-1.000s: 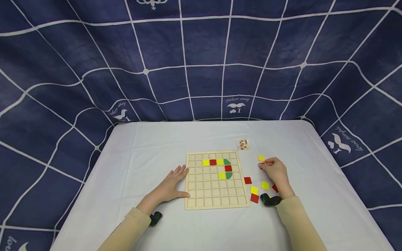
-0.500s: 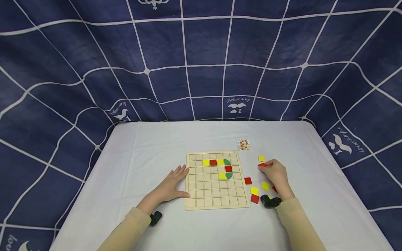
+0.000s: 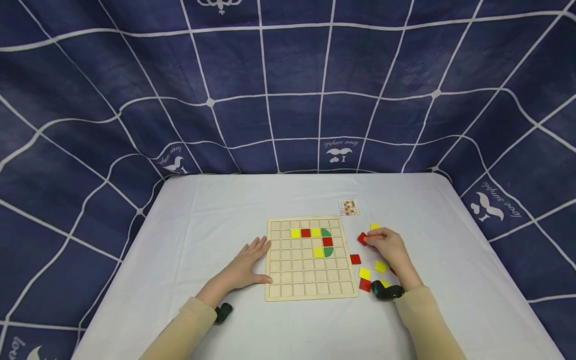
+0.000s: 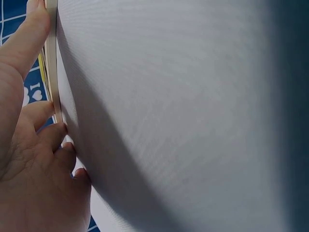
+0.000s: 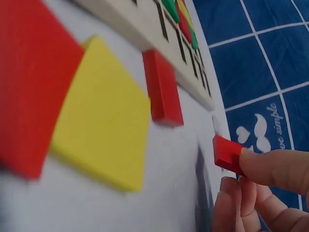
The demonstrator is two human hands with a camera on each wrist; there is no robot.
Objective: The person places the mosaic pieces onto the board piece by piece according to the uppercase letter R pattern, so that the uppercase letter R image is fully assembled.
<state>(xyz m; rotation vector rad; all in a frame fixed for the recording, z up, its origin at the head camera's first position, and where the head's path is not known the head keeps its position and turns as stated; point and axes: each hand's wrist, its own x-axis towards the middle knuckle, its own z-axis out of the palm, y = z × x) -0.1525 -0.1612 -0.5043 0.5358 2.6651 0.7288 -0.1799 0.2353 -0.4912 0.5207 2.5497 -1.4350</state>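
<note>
One red square tile (image 3: 362, 238), probably light and stiff, best held by its edges, is pinched in my right hand (image 3: 389, 246) near the wooden grid board (image 3: 298, 264) my spread left hand (image 3: 244, 266) touches.

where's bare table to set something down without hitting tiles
The white table is bare left of the left hand, in front of the board between the sleeves, and right of the right hand. It is crowded between board and right hand, where red tiles and yellow tiles lie.
</note>
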